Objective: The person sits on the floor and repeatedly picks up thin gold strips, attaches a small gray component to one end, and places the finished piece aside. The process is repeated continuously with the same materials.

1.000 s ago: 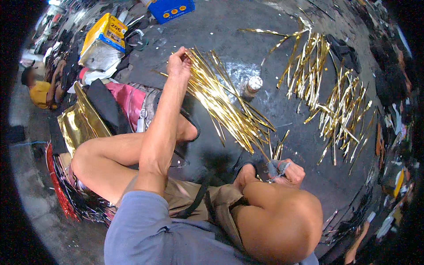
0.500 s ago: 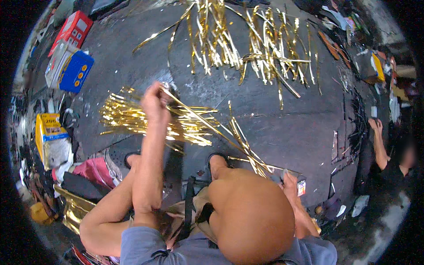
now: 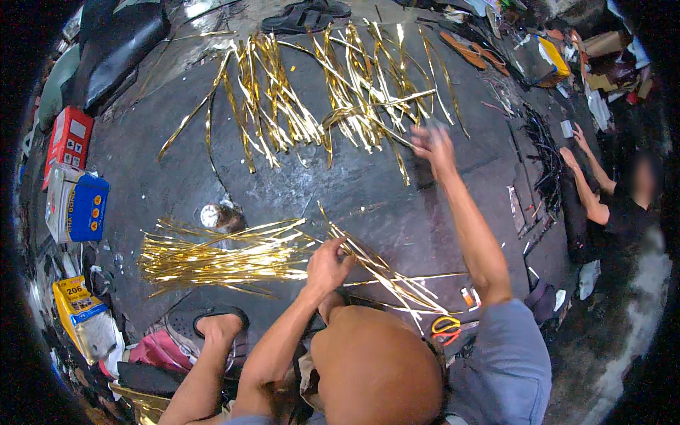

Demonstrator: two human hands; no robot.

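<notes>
My left hand [image 3: 329,263], fingers bent and thumb apart from them, is at the left side of a small crossed bundle of gold foil strips [image 3: 386,269]. Any contact with the strips is hard to make out. Farther off, my right hand [image 3: 435,150] reaches out with parted, partly blurred fingers, beside the right part of a spread of gold foil strips [image 3: 280,106]. A thicker pile of gold strips [image 3: 212,255] lies left of my left hand. Scissors with yellow and orange handles [image 3: 446,329] rest by the crossed bundle's near end.
A red box [image 3: 67,145], a blue-fronted clear container [image 3: 86,205] and a yellow packet [image 3: 81,312] line the left. Black sandals [image 3: 304,18] lie at the back, brown sandals [image 3: 473,53] at the far right. Another person [image 3: 630,191] works on the right.
My right hand has moved from the near right out to the far strips. My left hand has come nearer and rightward, away from the long strip it held. The scissors now show.
</notes>
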